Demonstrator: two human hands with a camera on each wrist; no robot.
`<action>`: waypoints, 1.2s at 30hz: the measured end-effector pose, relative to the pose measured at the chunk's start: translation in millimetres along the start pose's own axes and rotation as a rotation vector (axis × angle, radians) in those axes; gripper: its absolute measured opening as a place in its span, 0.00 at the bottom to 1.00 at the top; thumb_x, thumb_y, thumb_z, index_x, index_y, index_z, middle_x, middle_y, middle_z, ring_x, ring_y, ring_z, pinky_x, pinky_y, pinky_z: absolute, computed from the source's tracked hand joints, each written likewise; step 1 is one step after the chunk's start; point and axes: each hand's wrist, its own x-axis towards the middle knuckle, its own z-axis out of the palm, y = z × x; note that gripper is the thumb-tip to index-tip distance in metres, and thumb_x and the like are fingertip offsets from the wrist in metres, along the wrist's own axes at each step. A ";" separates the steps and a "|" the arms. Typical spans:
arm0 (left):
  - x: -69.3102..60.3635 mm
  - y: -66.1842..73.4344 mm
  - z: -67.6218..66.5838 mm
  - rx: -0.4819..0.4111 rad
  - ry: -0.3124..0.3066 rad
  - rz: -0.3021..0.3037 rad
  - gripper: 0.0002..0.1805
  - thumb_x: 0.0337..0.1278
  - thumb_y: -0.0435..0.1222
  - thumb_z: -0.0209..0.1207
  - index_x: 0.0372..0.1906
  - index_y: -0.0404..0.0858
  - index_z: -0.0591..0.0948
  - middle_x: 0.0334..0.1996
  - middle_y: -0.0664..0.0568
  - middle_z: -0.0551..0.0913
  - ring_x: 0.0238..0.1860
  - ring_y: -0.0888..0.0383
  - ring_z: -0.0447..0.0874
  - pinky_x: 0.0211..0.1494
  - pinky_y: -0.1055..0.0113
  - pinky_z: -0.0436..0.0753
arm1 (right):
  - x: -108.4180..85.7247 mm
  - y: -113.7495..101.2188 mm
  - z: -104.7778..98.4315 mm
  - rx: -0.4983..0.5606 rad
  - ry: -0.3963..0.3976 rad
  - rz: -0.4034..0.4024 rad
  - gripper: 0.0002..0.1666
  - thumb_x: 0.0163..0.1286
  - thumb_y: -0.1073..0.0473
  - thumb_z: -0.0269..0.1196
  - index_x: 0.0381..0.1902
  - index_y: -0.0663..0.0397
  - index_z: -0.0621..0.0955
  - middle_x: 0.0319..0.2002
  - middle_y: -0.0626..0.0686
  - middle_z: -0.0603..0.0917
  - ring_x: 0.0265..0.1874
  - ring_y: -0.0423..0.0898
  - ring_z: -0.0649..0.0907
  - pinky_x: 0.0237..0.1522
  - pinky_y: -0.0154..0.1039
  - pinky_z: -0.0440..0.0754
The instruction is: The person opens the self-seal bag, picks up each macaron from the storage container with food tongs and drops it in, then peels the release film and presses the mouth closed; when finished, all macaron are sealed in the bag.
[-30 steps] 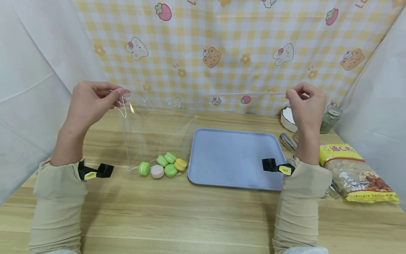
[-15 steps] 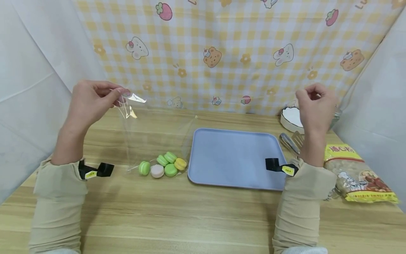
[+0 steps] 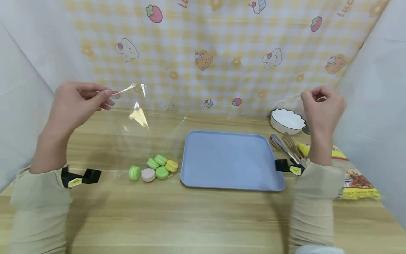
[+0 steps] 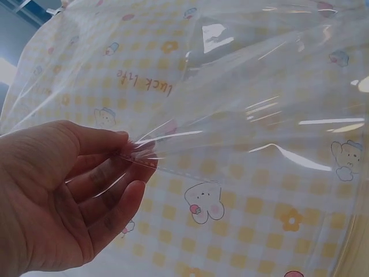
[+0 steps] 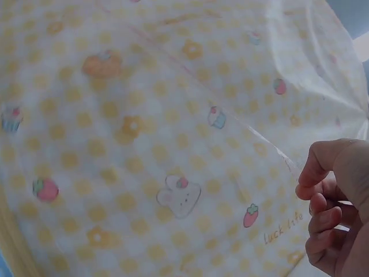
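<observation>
A clear sheet of plastic film [image 3: 138, 116] hangs between my raised hands, glinting at its left part. My left hand [image 3: 79, 102] pinches one edge between thumb and forefinger; in the left wrist view the film [image 4: 259, 115] fans out in creases from those fingertips. On the right, my right hand [image 3: 323, 109] pinches another edge, and a taut line of film [image 5: 259, 135] runs to its fingertips in the right wrist view. Green, yellow and pale macarons [image 3: 162, 172] sit on the table near the film's lower part; whether it touches them I cannot tell.
A blue tray [image 3: 228, 160] lies right of the macarons. Beyond it are a white scalloped dish [image 3: 288, 120], metal utensils [image 3: 283, 146] and a yellow bag of food [image 3: 358, 176], partly behind the right arm. A checked curtain [image 3: 236, 42] hangs behind the wooden table [image 3: 177, 218].
My hands have spread farther apart, the right one moving rightward. The film's glints near the left hand have grown and shifted. The head view has turned slightly, so the table things sit further left.
</observation>
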 end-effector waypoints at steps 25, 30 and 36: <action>-1.4 -9.8 -4.9 -0.016 0.022 -0.012 0.07 0.58 0.36 0.61 0.31 0.52 0.85 0.18 0.62 0.84 0.19 0.69 0.81 0.25 0.82 0.76 | -89.2 115.7 -124.5 -0.649 -0.878 -0.394 0.14 0.52 0.62 0.69 0.16 0.45 0.74 0.14 0.40 0.66 0.13 0.36 0.63 0.16 0.32 0.59; -0.4 -9.7 -0.7 -0.024 0.011 -0.011 0.07 0.58 0.35 0.61 0.31 0.51 0.85 0.19 0.62 0.84 0.19 0.69 0.81 0.26 0.82 0.76 | -101.0 117.9 -132.3 -0.664 -1.094 -0.332 0.13 0.57 0.66 0.64 0.18 0.45 0.75 0.16 0.39 0.67 0.16 0.34 0.64 0.18 0.32 0.62; 2.1 -8.8 4.9 -0.014 -0.008 -0.009 0.08 0.59 0.35 0.59 0.31 0.51 0.85 0.20 0.64 0.84 0.19 0.69 0.81 0.25 0.82 0.76 | -96.6 111.7 -157.7 -0.689 -1.217 -0.246 0.22 0.63 0.65 0.58 0.12 0.44 0.68 0.12 0.38 0.64 0.12 0.32 0.61 0.16 0.30 0.61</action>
